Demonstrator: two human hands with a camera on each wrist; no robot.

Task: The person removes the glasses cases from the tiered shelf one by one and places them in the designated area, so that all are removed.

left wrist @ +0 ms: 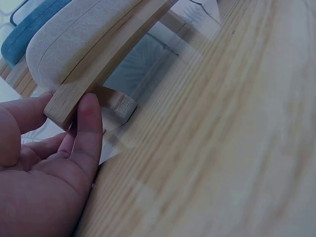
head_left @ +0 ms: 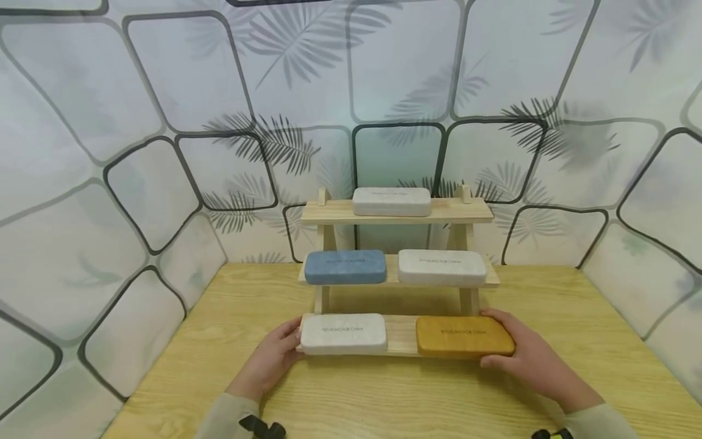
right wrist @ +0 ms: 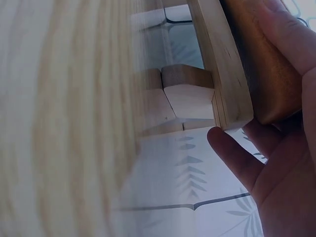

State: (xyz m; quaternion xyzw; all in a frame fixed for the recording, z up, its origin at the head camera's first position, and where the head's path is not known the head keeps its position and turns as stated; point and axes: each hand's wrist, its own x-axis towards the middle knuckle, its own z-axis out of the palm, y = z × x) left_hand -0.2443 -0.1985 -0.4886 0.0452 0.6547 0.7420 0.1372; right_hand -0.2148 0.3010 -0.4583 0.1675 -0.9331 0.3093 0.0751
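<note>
A three-tier wooden display stand (head_left: pixel 401 336) holds several hard glasses cases. My left hand (head_left: pixel 271 358) grips the left end of its bottom shelf (left wrist: pixel 81 91), beside a white glasses case (head_left: pixel 343 334). In the left wrist view a finger lies under the board and the thumb is at its upper edge. At the right end of the same shelf, my right hand (head_left: pixel 534 358) holds an orange glasses case (head_left: pixel 463 336). Its thumb (right wrist: pixel 289 34) lies along the case, while another fingertip (right wrist: pixel 216 136) is right at the shelf's corner.
On the middle shelf sit a blue glasses case (head_left: pixel 345 267) and a white one (head_left: pixel 442 268). Another pale case (head_left: pixel 392 202) lies on the top shelf between two small wooden pegs. The stand is on a wood-grain table (head_left: pixel 373 402), enclosed by patterned fabric walls (head_left: pixel 307 73).
</note>
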